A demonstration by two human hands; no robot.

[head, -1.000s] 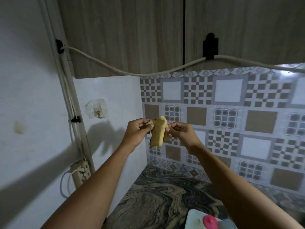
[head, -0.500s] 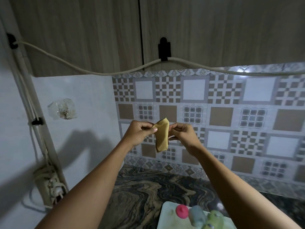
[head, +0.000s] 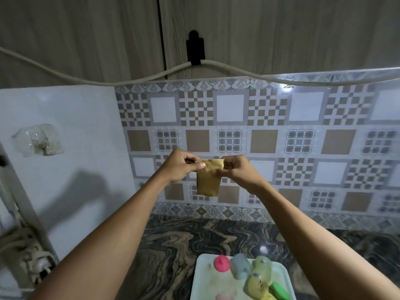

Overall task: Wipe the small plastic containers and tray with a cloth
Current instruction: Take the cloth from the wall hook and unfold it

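Observation:
A small yellow-brown cloth (head: 208,180) hangs folded in the air in front of the tiled wall. My left hand (head: 180,166) pinches its top left corner and my right hand (head: 237,169) pinches its top right corner. Far below, at the bottom edge, a pale green tray (head: 202,278) lies on the counter. On it sit several small plastic containers: a pink one (head: 221,263), a grey-blue one (head: 240,266), a yellow-green one (head: 263,267) and more cut off by the frame edge.
The dark marbled counter (head: 173,241) runs along the patterned tile wall. A thick cable (head: 121,82) sags under the wooden cabinets, held by a black clip (head: 195,49). A socket with coiled wires (head: 28,254) sits at the lower left wall.
The view has swung right and down, showing more of the tray and containers. Both hands keep hold of the cloth, which now hangs flatter and wider between them.

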